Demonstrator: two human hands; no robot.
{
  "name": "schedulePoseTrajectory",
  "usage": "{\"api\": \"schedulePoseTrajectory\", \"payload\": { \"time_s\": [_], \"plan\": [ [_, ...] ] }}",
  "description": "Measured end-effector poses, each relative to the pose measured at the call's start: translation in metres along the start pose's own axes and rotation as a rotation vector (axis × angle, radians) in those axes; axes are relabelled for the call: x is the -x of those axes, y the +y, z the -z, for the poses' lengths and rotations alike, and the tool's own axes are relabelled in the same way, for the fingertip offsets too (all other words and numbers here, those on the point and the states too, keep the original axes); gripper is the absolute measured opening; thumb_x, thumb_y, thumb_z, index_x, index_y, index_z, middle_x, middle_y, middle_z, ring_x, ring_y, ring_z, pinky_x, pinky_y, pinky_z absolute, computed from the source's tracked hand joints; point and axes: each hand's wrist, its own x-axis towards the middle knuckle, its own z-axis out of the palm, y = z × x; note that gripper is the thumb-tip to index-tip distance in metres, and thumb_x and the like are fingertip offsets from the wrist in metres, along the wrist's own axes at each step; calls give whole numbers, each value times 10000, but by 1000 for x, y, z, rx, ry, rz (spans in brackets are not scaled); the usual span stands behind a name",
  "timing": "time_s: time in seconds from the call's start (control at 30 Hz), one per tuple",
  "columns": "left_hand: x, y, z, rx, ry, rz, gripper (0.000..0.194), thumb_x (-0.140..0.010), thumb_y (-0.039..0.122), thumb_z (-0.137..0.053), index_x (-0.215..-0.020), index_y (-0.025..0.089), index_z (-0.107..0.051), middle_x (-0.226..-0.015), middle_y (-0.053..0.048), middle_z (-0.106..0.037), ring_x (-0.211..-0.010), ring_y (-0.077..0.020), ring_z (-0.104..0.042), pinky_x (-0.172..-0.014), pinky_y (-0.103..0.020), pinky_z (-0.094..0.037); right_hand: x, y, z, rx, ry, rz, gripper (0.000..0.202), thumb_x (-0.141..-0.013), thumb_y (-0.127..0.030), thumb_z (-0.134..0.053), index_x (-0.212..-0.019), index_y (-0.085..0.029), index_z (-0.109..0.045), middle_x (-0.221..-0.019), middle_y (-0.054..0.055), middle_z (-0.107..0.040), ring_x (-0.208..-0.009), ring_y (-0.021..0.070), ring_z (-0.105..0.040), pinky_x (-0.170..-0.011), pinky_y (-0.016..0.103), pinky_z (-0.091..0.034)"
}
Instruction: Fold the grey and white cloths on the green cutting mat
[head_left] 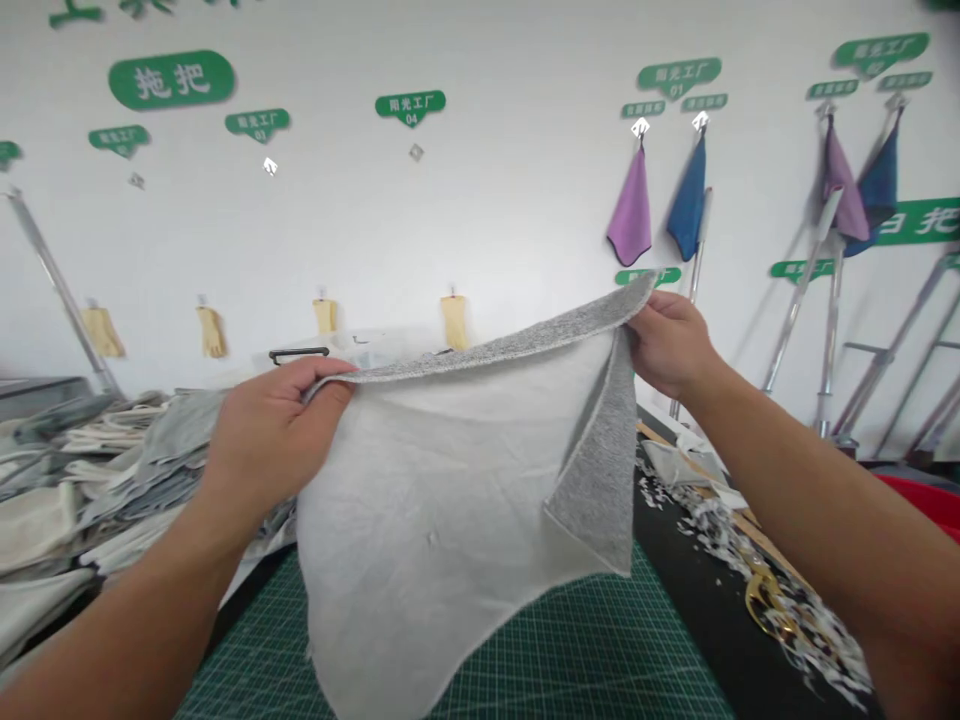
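A piece of cloth (442,480), white on the side facing me and grey on the other, hangs stretched between my hands. Its top edge is folded over towards me and shows a grey strip. My left hand (281,425) pinches the upper left corner between thumb and fingers. Higher up, my right hand (671,340) grips the upper right corner, so the top edge slopes upward to the right. On the right side a grey flap is turned over. The lower part of the cloth hangs above a green cutting mat (592,650) with a grid.
At left lies a heap of grey and white cloth pieces (142,450). Gold-handled scissors (765,600) rest among white scraps (720,530) on the right. A red container (919,500) stands at the right edge. Purple (632,210) and blue cloths (688,205) hang on the wall.
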Motion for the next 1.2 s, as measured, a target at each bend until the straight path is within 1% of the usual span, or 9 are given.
{"api": "schedulePoseTrajectory", "payload": {
  "time_s": [0.1, 0.23, 0.37, 0.43, 0.6, 0.77, 0.93, 1.1, 1.2],
  "plan": [
    [8, -12, -29, 46, -227, -2, 187, -776, 326, -532, -855, 247, -682, -792, 40, -690, -744, -175, -622, -695, -265, -464, 15, 30, 7, 73, -73, -265, 310, -722, -491, -625, -694, -183, -611, -512, -10, -562, -454, 127, -498, -404, 238, -366],
    [40, -32, -102, 10, -629, -19, 240, -819, 307, -444, -844, 222, -667, -877, -21, -693, -849, -187, -625, -756, -266, -445, 52, 102, 10, 427, -203, -540, 356, -756, -513, -536, -749, -169, -627, -565, 11, -613, -470, 140, -528, -389, 232, -368],
    [94, -48, -167, -218, -842, 131, 462, -786, 319, -508, -1222, 166, -489, -1062, -146, -633, -966, -265, -601, -782, -356, -444, 103, 170, 7, 725, -258, -641, 295, -697, -377, -595, -843, -123, -629, -759, 98, -670, -679, 228, -622, -540, 312, -479],
    [115, -53, -182, -222, -820, 76, 524, -792, 301, -507, -1293, 183, -411, -1173, -152, -572, -1023, -274, -572, -796, -367, -441, 126, 191, 4, 814, -253, -625, 344, -673, -320, -613, -921, -82, -620, -897, 171, -660, -835, 289, -618, -714, 404, -481],
    [138, -53, -178, -40, -831, -71, 335, -853, 238, -402, -1143, 237, -568, -1135, -72, -612, -1040, -208, -559, -863, -310, -413, 169, 197, -20, 863, -371, -477, 382, -774, -331, -526, -1075, -104, -584, -1153, 171, -583, -1112, 285, -507, -976, 430, -345],
    [163, -44, -155, 120, -990, -187, 295, -852, 262, -401, -1007, 250, -652, -1017, -36, -667, -940, -197, -592, -837, -297, -410, 210, 160, -65, 788, -769, -202, 465, -832, -441, -473, -1171, -135, -554, -1292, 139, -500, -1307, 263, -297, -1068, 409, -244],
    [192, -42, -135, 150, -1140, -243, 254, -790, 371, -510, -961, 245, -648, -845, -36, -650, -819, -199, -583, -755, -289, -408, 246, 135, -95, 689, -987, -275, 835, -732, -640, -512, -1347, -93, -373, -1430, 170, -313, -1355, 288, -178, -1093, 424, -177],
    [201, -41, -118, 264, -1109, -154, 362, -651, 387, -658, -950, 202, -573, -797, -17, -591, -711, -162, -529, -656, -267, -401, 256, 137, -100, 656, -1027, -323, 929, -688, -712, -487, -1388, -129, -301, -1483, 151, -178, -1367, 292, -123, -1103, 447, -102],
    [206, -34, -111, 560, -1271, 23, 282, -704, 424, -611, -797, 175, -516, -690, 1, -564, -597, -117, -503, -551, -233, -400, 254, 142, -98, 649, -1045, -324, 1004, -643, -705, -541, -1405, -118, -255, -1489, 159, -142, -1370, 296, -101, -1106, 448, -84]
  ]
}}
